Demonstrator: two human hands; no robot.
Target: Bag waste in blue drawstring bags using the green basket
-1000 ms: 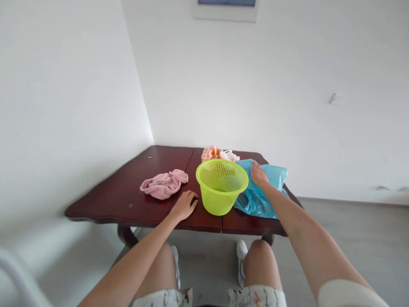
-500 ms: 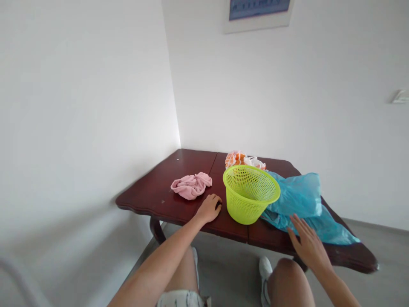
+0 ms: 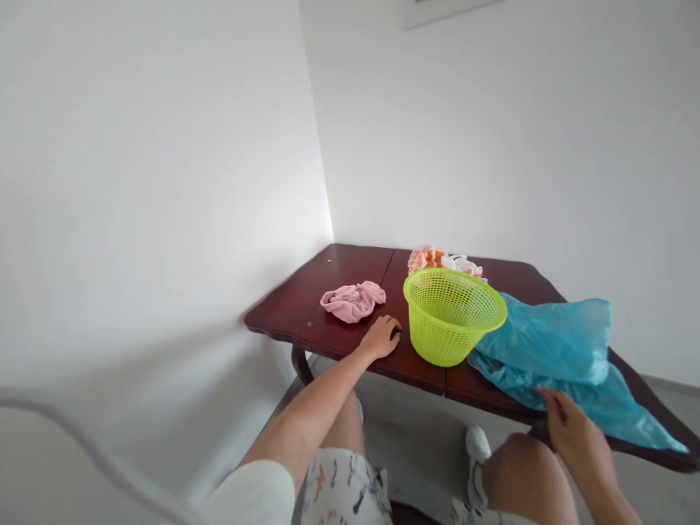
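Reaching, in the head view, with the right hand point(image 3: 580, 439) to the near edge of a blue plastic bag point(image 3: 563, 339), on the right of the dark red table point(image 3: 350, 261). Had that palm flat on the bag a second ago; now has the fingers curled narrow at the edge. Cannot tell whether pinching any plastic. Leaves the bag uncovered on top, spread farther toward the right corner, so probably easier to get at. Rests the left hand point(image 3: 381, 337) loosely curled, holding nothing visible, between a pink cloth point(image 3: 353, 301) and a green basket point(image 3: 444, 354). Meets a likely obstacle in that basket, upright just beside the bag and partly hiding an orange-and-white bundle point(image 3: 426, 257) and a white bundle point(image 3: 462, 264) behind.
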